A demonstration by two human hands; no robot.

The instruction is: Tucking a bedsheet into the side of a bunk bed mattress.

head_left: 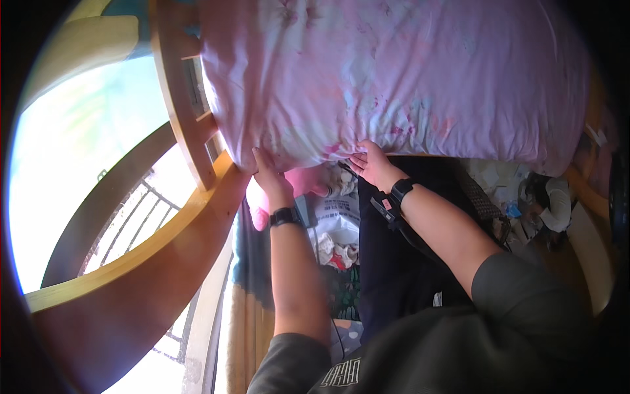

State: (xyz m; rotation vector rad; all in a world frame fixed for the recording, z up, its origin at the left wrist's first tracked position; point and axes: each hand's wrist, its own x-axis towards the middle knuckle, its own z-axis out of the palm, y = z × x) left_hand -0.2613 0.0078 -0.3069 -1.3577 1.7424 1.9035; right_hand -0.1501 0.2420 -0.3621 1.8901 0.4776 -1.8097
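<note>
Bedding (394, 85), pink with a floral print, fills the upper middle of the frame, its near edge crossing the centre. The left hand (268, 176) is at that edge toward its left end, beside the wooden rail (131, 308), thumb pointing up along the cloth. The right hand (377, 166) meets the edge near the centre, thumb upward and fingers a little apart below it. Spaced like this, the hands seem placed to manage a stretch of edge rather than one spot; creases between them suggest slack cloth.

Whether either hand actually pinches the fabric, I cannot tell: the left fingers are mostly hidden, and the right fingertips merge with shadow. A pink soft item (303, 180) just beyond the left hand is partly covered, its shape unclear. Clutter (518, 190) at right middle is too dim to sort out. Glare washes out the far left, and the frame's top cuts off the bedding.
</note>
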